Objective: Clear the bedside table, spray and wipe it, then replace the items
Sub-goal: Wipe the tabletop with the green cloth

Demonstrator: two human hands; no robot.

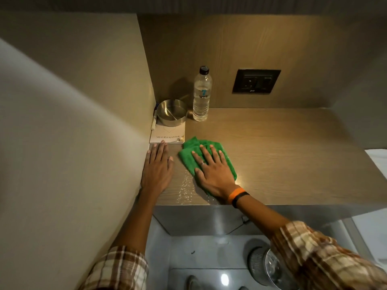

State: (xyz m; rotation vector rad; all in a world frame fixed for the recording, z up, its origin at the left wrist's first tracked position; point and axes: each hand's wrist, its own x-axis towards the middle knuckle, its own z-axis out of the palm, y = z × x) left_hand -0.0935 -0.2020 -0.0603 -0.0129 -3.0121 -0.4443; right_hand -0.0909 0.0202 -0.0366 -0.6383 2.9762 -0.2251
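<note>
My right hand (pixel 211 168) lies flat with spread fingers on a green cloth (pixel 227 162), pressing it onto the wooden bedside table (pixel 282 155). Wet droplets (pixel 185 189) glisten on the wood just left of the cloth. Beside it, my left hand (pixel 158 166) rests palm down on the table, holding nothing, its fingertips at the edge of a white notepad (pixel 168 136). A steel bowl (pixel 171 115) sits on the notepad in the back left corner. A white pen (pixel 154 121) lies along the wall. A clear water bottle (pixel 201 95) stands upright behind the cloth.
A black socket plate (pixel 256 81) is set in the back panel. A wall (pixel 73 143) borders the table on the left. A metal bin (pixel 270 266) stands on the floor below the table. White bedding (pixel 377 155) shows at the right edge.
</note>
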